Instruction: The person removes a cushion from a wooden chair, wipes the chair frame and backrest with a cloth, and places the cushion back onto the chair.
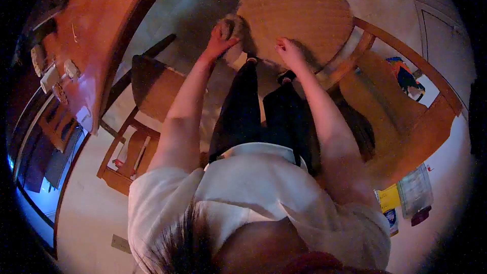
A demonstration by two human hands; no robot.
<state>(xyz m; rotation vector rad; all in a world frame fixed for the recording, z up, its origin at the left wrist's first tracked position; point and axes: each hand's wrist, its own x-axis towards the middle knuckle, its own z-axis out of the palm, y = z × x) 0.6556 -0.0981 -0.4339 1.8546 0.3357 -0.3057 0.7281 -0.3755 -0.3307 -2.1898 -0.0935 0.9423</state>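
Note:
My left hand (221,39) is at the upper middle, its fingers curled round a pale, roundish object (232,24) that is too blurred to name. That object is beside the left edge of a round, ribbed tan surface (297,12). My right hand (286,49) is over the lower part of the same round surface, with its fingers curled in. Whether anything small is inside those fingers cannot be seen. Between my forearms, my legs in dark trousers show below the hands.
Wooden chairs (401,116) stand at the right, with a colourful item (406,78) near one backrest. Another chair (137,147) is at the left. A shiny table (94,35) at the upper left carries several small objects. Packets (415,190) lie at the lower right.

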